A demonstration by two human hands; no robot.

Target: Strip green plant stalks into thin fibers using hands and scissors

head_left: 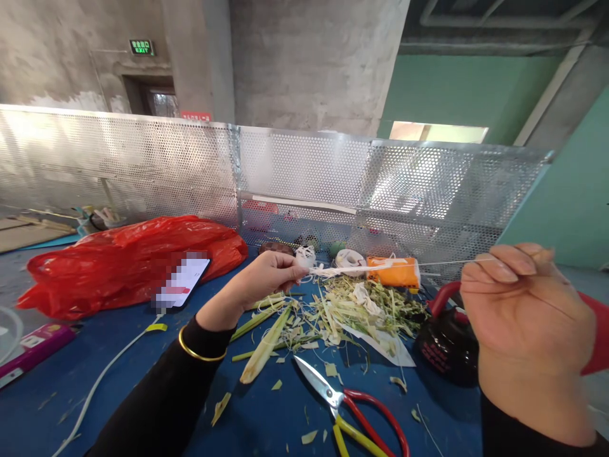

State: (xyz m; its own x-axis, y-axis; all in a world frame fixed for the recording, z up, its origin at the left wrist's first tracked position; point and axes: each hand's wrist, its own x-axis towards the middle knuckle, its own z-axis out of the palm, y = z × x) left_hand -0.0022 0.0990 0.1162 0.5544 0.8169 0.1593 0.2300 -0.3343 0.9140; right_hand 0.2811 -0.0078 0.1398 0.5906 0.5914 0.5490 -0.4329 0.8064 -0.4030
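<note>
My left hand [280, 270] is closed in a pinch on one end of a white fibrous strip [340, 270], with a curly white tuft [306, 255] just beyond its fingertips. A thin white thread [447, 262] runs from the strip across to my right hand [528, 304]. The fingers of that hand are curled shut on the thread, which is stretched nearly straight. Below the strip lies a heap of pale green plant scraps [380, 308]. Peeled green stalks [266, 346] rest nearer my left forearm. Open scissors [337, 400], with red and yellow handles, lie in front.
A red plastic bag [137, 254] and a phone [185, 280] with a white cable [109, 374] are on the left. Behind the heap are a white tape roll [351, 260] and an orange packet [394, 271]. A black kettle-like pot [447, 349] stands right. Perforated metal panels [304, 165] border the back.
</note>
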